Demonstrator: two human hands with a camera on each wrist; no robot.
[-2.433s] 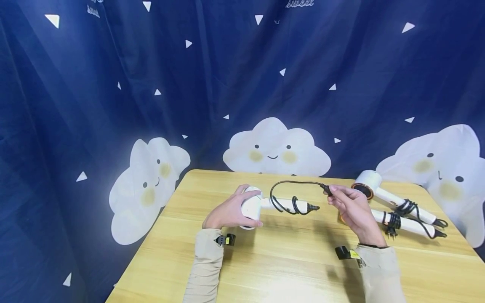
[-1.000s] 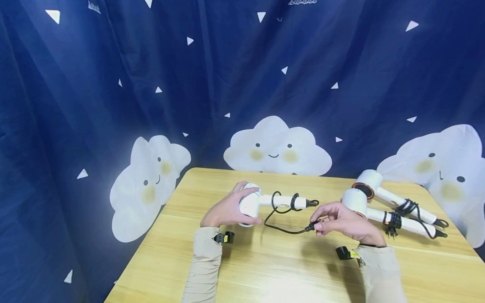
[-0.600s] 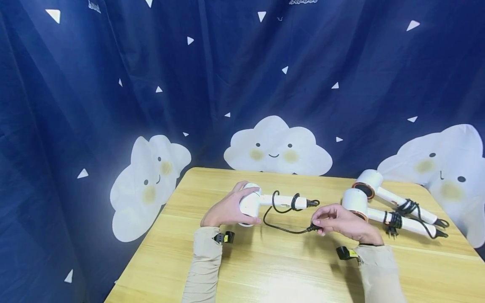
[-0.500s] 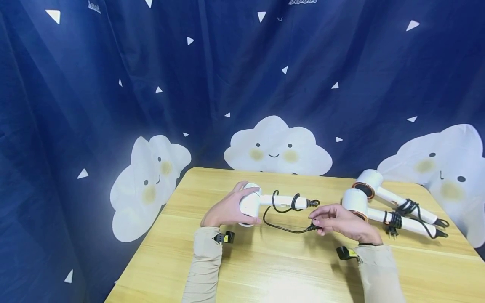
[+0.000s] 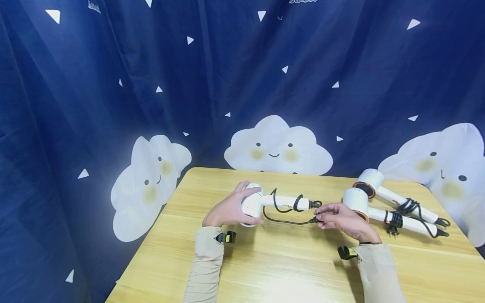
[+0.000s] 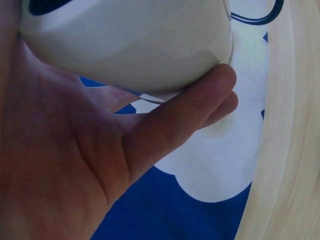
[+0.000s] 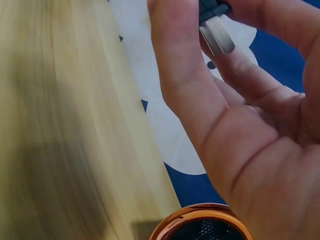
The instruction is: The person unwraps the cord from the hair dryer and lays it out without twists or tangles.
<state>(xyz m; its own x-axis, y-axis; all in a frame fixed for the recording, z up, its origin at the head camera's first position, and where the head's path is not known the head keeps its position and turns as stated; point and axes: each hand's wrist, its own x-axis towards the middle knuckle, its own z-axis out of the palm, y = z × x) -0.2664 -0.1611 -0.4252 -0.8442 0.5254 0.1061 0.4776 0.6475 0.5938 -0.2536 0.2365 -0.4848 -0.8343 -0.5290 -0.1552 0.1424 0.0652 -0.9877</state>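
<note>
A white hair dryer (image 5: 282,201) is held by its round head in my left hand (image 5: 230,209), thumb on the near side and fingers over the far side. Its handle points right, with a black cord (image 5: 289,222) looped loosely around it. The loose length of cord sags below the handle and runs to my right hand (image 5: 346,221). There, in the right wrist view, thumb and fingers pinch the black plug (image 7: 215,11), whose flat metal prongs (image 7: 218,36) point back towards the palm. The dryer head (image 6: 135,47) fills the top of the left wrist view.
Two more white hair dryers lie at the right of the wooden table (image 5: 280,261): a rear one (image 5: 369,181) and a front one (image 5: 356,202), close to my right hand. Their cords are wound around the handles. A dark blue curtain (image 5: 212,84) hangs behind the table.
My right hand has moved left and down with the plug, so the cord's arc above the handle now sags below it. Lately the plug has risen slightly. My left hand keeps its hold.
</note>
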